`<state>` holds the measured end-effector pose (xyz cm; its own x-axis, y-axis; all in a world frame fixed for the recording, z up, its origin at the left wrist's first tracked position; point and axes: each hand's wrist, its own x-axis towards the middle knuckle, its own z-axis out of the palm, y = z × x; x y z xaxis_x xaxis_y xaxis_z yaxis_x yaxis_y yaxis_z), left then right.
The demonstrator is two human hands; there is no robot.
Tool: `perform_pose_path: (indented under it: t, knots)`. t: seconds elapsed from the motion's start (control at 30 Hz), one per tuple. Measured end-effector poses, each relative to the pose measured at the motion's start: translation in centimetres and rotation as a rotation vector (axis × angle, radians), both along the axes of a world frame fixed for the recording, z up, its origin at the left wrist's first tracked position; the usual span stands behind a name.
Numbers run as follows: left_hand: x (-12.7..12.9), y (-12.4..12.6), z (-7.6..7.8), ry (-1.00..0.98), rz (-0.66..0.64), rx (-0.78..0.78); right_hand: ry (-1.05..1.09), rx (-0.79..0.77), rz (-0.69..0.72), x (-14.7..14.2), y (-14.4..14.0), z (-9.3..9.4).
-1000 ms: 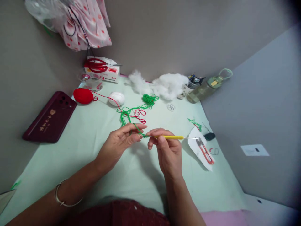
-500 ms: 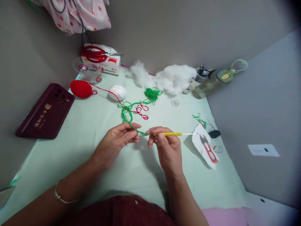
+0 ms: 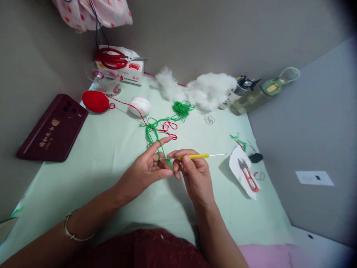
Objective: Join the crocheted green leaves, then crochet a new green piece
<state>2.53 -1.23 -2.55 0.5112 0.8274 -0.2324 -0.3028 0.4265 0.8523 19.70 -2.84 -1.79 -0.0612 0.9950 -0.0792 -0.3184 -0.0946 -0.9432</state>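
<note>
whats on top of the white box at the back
A pair of red-handled scissors lies flat across the white box, blades pointing right. Whatever is inside the box is hidden.

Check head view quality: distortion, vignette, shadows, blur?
Head view: wide-angle bend in the table edges; dark vignette at right corners; soft shadows under the left hand and right hand; hook and green yarn sharp; no glare.
</note>
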Motion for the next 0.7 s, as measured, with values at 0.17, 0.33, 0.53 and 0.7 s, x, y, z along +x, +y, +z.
perform_pose_path:
  t: [0.17, 0.33, 0.53, 0.7]
  knots:
    - [-0.2, 0.2, 0.0, 0.03, 0.026, -0.003, -0.04, 0.027, -0.015, 0.1, -0.1, -0.1]
    - [-1.2, 0.5, 0.4, 0.016, -0.048, -0.02, -0.054, 0.093, -0.019, 0.1, -0.1, -0.1]
    - [-1.3, 0.8, 0.8, -0.025, 0.053, -0.008, -0.074, 0.139, -0.037, 0.3, -0.1, -0.3]
    - [-0.4, 0.4, 0.6, 0.025, 0.159, -0.025, -0.151, 0.191, -0.049, -0.1, -0.4, -0.1]
